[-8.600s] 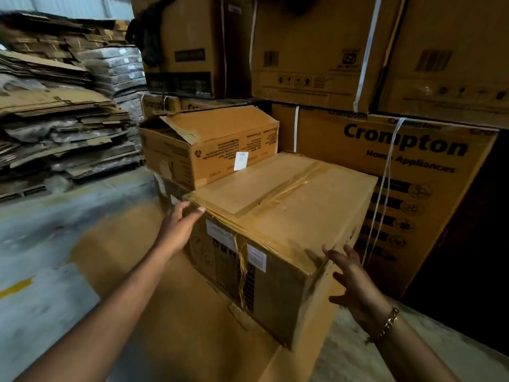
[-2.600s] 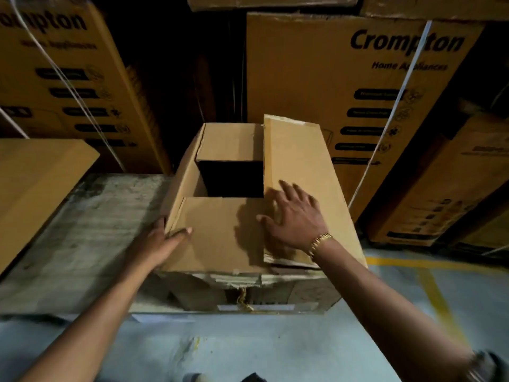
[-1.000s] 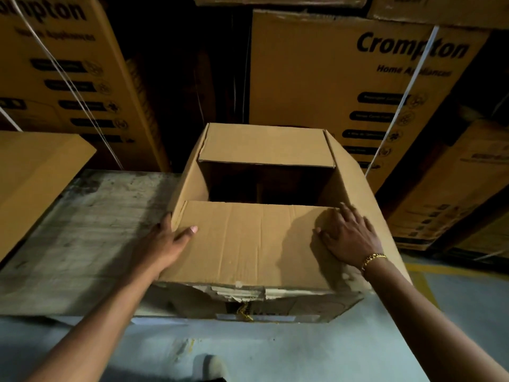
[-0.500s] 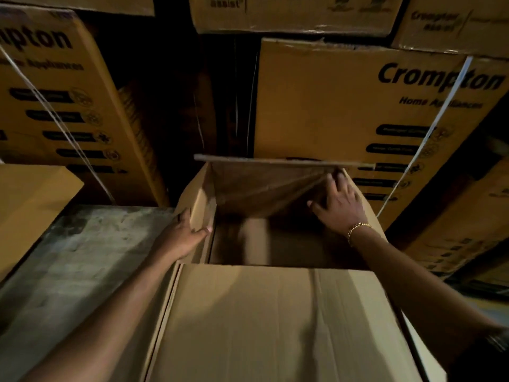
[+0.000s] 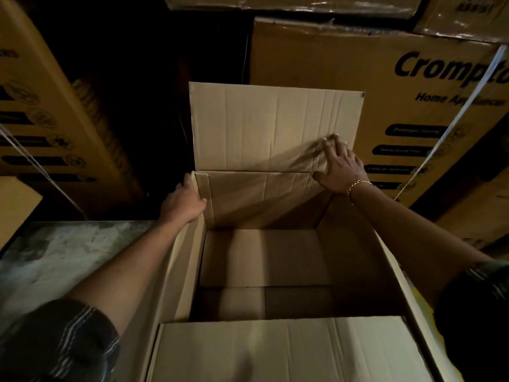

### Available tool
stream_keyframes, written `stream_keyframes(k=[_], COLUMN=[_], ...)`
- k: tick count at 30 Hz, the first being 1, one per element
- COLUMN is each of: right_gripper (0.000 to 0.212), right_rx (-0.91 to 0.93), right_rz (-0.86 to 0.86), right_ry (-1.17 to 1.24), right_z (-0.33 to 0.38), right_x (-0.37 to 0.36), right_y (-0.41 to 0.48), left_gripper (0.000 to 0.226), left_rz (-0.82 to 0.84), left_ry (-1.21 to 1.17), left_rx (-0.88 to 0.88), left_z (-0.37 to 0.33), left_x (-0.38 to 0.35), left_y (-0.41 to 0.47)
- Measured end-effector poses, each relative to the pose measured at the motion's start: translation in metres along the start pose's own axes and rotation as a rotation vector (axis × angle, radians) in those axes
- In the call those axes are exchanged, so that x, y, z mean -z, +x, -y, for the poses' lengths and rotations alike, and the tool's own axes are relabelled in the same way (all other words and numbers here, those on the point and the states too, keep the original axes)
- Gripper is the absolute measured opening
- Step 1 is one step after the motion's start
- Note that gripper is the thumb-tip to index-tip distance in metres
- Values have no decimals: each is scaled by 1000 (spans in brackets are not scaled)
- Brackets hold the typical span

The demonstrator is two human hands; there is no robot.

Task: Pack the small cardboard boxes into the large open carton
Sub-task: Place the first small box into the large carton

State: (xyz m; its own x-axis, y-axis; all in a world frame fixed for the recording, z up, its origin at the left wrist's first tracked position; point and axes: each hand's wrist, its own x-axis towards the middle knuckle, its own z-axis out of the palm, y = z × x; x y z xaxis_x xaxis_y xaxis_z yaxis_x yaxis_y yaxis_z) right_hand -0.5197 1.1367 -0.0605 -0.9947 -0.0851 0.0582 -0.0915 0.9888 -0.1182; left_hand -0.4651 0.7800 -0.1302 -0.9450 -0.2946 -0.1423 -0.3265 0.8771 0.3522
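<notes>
The near flap (image 5: 289, 351) of the carton (image 5: 355, 260) lies folded outward, closest to the viewer. Deep inside the carton only flat brown cardboard panels show, and it is too dim to tell whether they are floor flaps or small boxes. The carton sits between the two forearms. The left hand (image 5: 183, 201) grips the far left corner of its rim, thumb inside. The right hand (image 5: 340, 166), with a bracelet (image 5: 358, 184) at the wrist, presses flat with spread fingers on the upright far flap (image 5: 275, 125). Printed boxes (image 5: 413, 78) are stacked behind.
</notes>
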Motion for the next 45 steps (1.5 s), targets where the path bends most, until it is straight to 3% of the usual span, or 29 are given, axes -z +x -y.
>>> stream_keyframes(k=[5,12,15,17,18,19,22,23,25,28,31,34,39,41,45], right_gripper=[93,88,74,47,32,25,34,38,47,53,44,44,40,54,56], right_rx=[-7,7,14,47,53,43,-17,-7,33,139,243,282,485,524,554], right_rz=[99,100,129,290,440,629,1188,1280,1337,1324,1231,1027,696,617,690], right_ry=[65,127,194,294,330,349,308,288,280,223,199,181,55,10,6], right_z=[1,-9,-4,1,3,7,16,16,16,19,20,24,28,28,28], right_x=[-8,-12,-24,-32,-35,-37,-39,-39,-32,-5,17,55,137,157,181], right_y=[12,4,-17,-35,-46,-60,-109,-123,-151,-194,-231,-256,-307,-338,-406], left_gripper=[71,87,80,66,57,52,57,59,67,68,67,57,26,17,23], left_rz=[-95,-134,-309,-368,-286,-96,795,988,1140,1135,1080,914,541,485,464], left_ry=[145,147,345,340,261,169,-107,-125,-80,-71,-92,-110,56,63,84], left_rx=[-39,-24,-257,-498,-571,-575,-310,-241,-265,-257,-190,-185,-373,-422,-466], left_z=[1,-2,-1,-9,-16,-23,-41,-41,-33,-21,-20,-31,-49,-46,-36], left_x=[-5,-7,-6,-9,-11,-14,-15,-13,-7,6,20,51,120,140,161], left_y=[-4,-7,-15,-34,-49,-67,-125,-141,-167,-201,-231,-259,-333,-371,-452])
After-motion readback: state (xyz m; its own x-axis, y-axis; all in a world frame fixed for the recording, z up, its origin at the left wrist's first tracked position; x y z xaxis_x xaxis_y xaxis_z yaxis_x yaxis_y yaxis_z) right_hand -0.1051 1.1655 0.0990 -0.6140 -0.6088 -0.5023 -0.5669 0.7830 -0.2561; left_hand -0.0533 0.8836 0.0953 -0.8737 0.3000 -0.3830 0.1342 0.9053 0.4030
